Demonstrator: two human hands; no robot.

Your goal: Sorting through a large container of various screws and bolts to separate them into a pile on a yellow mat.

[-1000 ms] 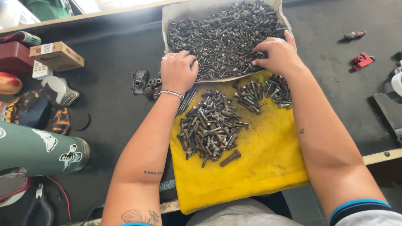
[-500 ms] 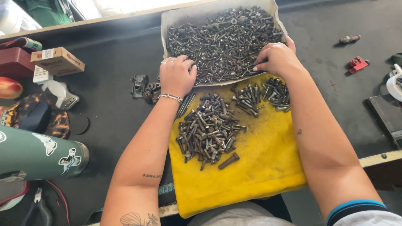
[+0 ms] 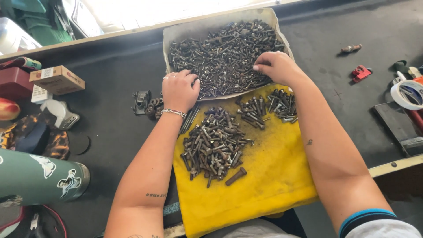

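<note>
A shallow beige tray (image 3: 176,35) at the far side of the dark bench holds a heap of rusty bolts and screws (image 3: 222,50). My left hand (image 3: 178,90) rests palm down on the tray's near left edge, fingers in the bolts. My right hand (image 3: 277,67) pinches into the heap at the tray's right side; what it grips is hidden. In front lies a yellow cloth (image 3: 264,176) with a large pile of sorted bolts (image 3: 213,145), two smaller piles (image 3: 269,108) and one loose bolt (image 3: 235,176).
Left of the cloth sit small metal parts (image 3: 145,103), a cardboard box (image 3: 57,79), a green printed bottle (image 3: 37,178) and clutter. On the right are a red tool (image 3: 361,72), a small bolt (image 3: 351,48), a tape roll (image 3: 407,94) and a dark flat block (image 3: 398,128).
My right hand has slid left and deeper into the heap of bolts. My left hand stays at the tray's near edge. The view has shifted slightly.
</note>
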